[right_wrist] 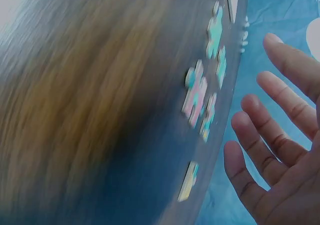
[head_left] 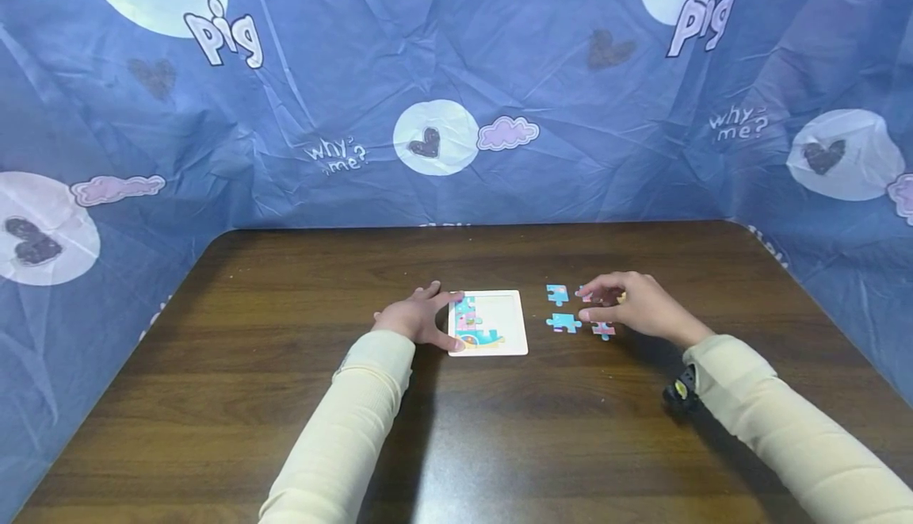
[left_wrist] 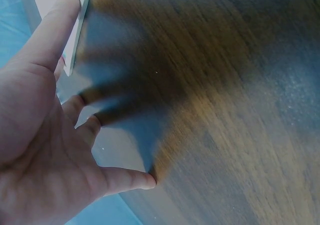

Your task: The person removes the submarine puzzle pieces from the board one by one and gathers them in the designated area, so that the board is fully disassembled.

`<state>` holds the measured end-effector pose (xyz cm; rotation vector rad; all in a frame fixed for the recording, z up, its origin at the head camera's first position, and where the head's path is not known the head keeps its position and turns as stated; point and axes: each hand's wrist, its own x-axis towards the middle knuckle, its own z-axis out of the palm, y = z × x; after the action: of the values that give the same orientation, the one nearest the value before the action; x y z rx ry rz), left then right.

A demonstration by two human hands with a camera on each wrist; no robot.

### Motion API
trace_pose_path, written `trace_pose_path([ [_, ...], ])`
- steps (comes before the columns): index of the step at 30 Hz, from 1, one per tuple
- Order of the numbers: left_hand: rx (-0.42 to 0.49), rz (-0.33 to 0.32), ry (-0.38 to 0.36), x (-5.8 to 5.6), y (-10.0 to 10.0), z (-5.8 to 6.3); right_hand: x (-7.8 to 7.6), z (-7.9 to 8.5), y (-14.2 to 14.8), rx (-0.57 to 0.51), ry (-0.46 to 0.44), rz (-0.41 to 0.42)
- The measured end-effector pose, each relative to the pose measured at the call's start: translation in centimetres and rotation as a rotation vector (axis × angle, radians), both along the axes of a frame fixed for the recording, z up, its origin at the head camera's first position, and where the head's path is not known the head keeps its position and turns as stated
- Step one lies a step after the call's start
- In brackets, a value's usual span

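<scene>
A square white jigsaw tray [head_left: 508,322] lies flat on the table, with joined puzzle pieces [head_left: 467,322] along its left side and bottom. My left hand [head_left: 417,318] rests at the tray's left edge, thumb on the near corner and index finger on the far one; its other fingers spread out over the table. Over the loose pieces hovers my right hand [head_left: 638,306], fingers slightly bent and holding nothing. Below and beside it lie a blue piece [head_left: 557,294], another blue piece [head_left: 563,323] and a pink-and-blue piece [right_wrist: 196,95]. A yellowish piece [right_wrist: 188,181] lies apart, mostly hidden by the hand in the head view.
The brown wooden table [head_left: 499,437] reaches back to a blue printed cloth [head_left: 342,72], which hangs behind it and along both sides. A black band [head_left: 682,389] is around the right wrist, below the pale sleeve [head_left: 785,421].
</scene>
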<state>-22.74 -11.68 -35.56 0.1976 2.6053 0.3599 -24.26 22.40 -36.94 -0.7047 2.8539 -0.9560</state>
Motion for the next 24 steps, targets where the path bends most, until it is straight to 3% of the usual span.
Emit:
trace_pose_path([
  [4, 0.005, 0.004, -0.005, -0.1, 0.0, -0.1, 0.0, 0.1, -1.1, -0.011, -0.019, 0.011],
  [10, 0.004, 0.011, -0.009, -0.1, 0.0, -0.1, -0.1, 0.0, -2.8, -0.066, -0.118, 0.031],
  [17, -0.006, 0.015, 0.000, 0.0, 0.1, 0.0, 0.0, -0.4, -4.5, -0.031, -0.044, 0.106],
  [24, -0.016, 0.009, 0.007, -0.4, 0.0, -0.4, 0.1, -0.7, -6.3, -0.035, -0.079, 0.136],
])
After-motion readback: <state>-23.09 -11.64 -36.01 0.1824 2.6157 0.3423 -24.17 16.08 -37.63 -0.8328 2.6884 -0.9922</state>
